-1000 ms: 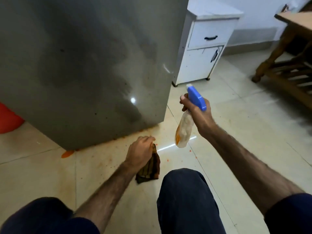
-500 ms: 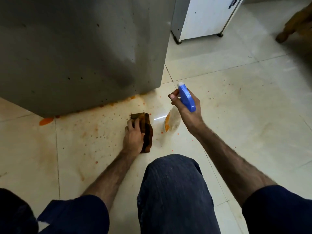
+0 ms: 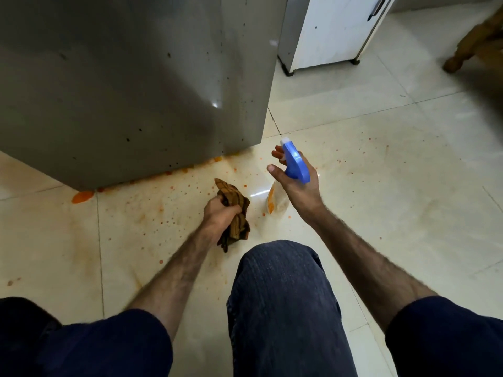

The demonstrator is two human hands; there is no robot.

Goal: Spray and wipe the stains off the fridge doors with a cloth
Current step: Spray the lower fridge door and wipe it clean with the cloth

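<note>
Stained floor (image 3: 381, 172) lay open right of fridge (image 3: 130, 85) edge; left hand (image 3: 221, 213) clenched cloth (image 3: 234, 210), right hand (image 3: 298, 183) loosely held sprayer (image 3: 294, 165), fingers spread.

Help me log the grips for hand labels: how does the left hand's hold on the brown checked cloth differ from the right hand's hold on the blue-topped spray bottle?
The left hand is a closed fist bunching the brown checked cloth low by the floor; the right hand grips the blue-topped spray bottle higher, fingers partly spread. The cloth is crumpled; the bottle hangs below its blue head. Both are in front of the grey fridge door.
</note>
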